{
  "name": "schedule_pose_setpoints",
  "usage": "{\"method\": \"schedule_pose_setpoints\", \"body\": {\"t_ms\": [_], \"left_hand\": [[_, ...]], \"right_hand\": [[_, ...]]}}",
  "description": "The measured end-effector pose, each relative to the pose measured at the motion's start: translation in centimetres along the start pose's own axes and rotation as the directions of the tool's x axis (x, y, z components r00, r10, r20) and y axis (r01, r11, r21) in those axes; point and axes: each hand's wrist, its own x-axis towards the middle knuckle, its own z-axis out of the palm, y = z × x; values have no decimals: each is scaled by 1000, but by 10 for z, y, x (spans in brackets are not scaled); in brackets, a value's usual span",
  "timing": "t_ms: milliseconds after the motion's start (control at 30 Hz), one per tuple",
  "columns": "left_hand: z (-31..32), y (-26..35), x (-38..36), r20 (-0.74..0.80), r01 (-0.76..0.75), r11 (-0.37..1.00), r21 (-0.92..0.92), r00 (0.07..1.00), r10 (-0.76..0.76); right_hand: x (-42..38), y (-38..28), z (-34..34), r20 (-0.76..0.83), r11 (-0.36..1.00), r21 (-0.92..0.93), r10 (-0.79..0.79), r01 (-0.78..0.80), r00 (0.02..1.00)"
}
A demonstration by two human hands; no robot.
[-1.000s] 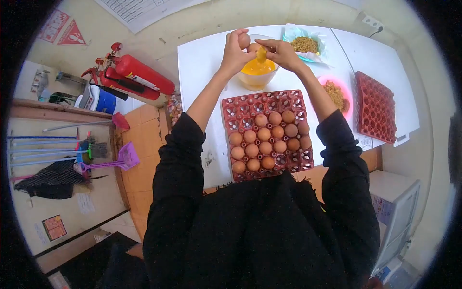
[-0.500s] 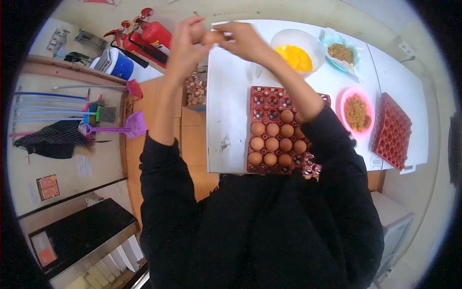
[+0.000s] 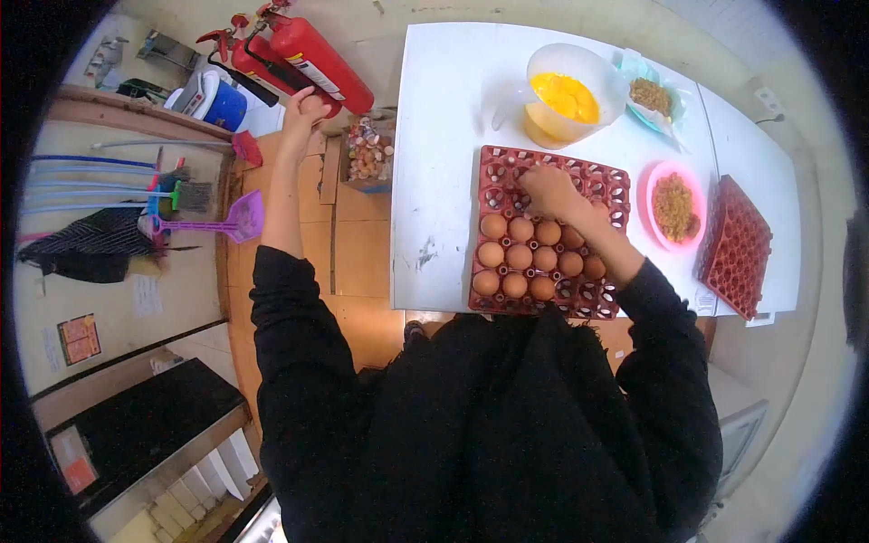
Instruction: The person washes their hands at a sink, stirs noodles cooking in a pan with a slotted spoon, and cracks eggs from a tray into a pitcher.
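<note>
A red egg tray (image 3: 554,297) on the white table holds several brown eggs (image 3: 519,257) in its nearer rows. My right hand (image 3: 548,191) is over the tray's farther part with its fingers bent down; whether an egg is between them is hidden. Off the table at the left, my left hand (image 3: 308,110) is raised in front of the fire extinguishers, its fingers partly curled, with nothing clearly visible in it. Beyond the tray stands a translucent jug (image 3: 549,133) with yellow yolks.
A box of eggshells (image 3: 368,160) stands left of the white table (image 3: 434,208). On the table are a pink bowl (image 3: 646,201), a teal bowl (image 3: 668,116) and another red tray (image 3: 738,249). Red extinguishers (image 3: 321,61) stand at the far left.
My hands have parted from around an egg at the upper left. The right hand has moved to the tray, and the left has moved lower and leftward. The held egg is no longer visible.
</note>
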Motion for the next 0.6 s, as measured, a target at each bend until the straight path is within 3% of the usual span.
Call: {"method": "schedule_pose_setpoints", "body": {"t_ms": [33, 67, 100, 133, 200, 267, 333, 367, 400, 467, 533, 600], "left_hand": [[11, 10, -4, 43, 36, 987, -160, 999, -29], [19, 15, -3, 40, 36, 987, -157, 999, -30], [26, 20, -1, 177, 89, 929, -360, 984, -26], [35, 26, -1, 308, 166, 828, -536, 951, 9], [61, 49, -9, 382, 231, 787, -572, 924, 6], [91, 71, -15, 466, 300, 740, -602, 885, 20], [122, 91, -23, 617, 450, 655, -607, 786, 32], [139, 104, -33, 604, 409, 703, -582, 796, 38], [153, 108, -33, 615, 412, 703, -580, 787, 47], [178, 114, -34, 746, 515, 646, -564, 653, 131], [209, 125, -36, 765, 521, 669, -530, 635, 111], [235, 135, -40, 800, 598, 601, -531, 588, 121]], "right_hand": [[-13, 3, 6, -1, 1000, 0, 0, 0, 1000], [-26, 2, 12, -204, 999, -7, 35, -37, 978], [-34, 1, 16, -396, 997, -4, 67, -74, 916], [-36, 4, 20, -397, 997, 0, 66, -72, 915], [-37, 11, 23, -189, 952, 264, 210, -156, 959], [-41, 14, 16, -214, 951, 281, 194, -130, 957], [-49, 16, -4, -243, 948, 296, 192, -116, 951], [-55, 15, -26, -166, 775, 616, 306, -144, 938], [-60, 17, -39, -55, 497, 854, 380, -154, 923], [-60, 41, -52, -268, 41, 961, 371, 272, 889], [-57, 60, -85, -497, 181, 858, 525, 480, 691], [-39, 79, -105, -704, 366, 630, 642, 685, 304]]}}
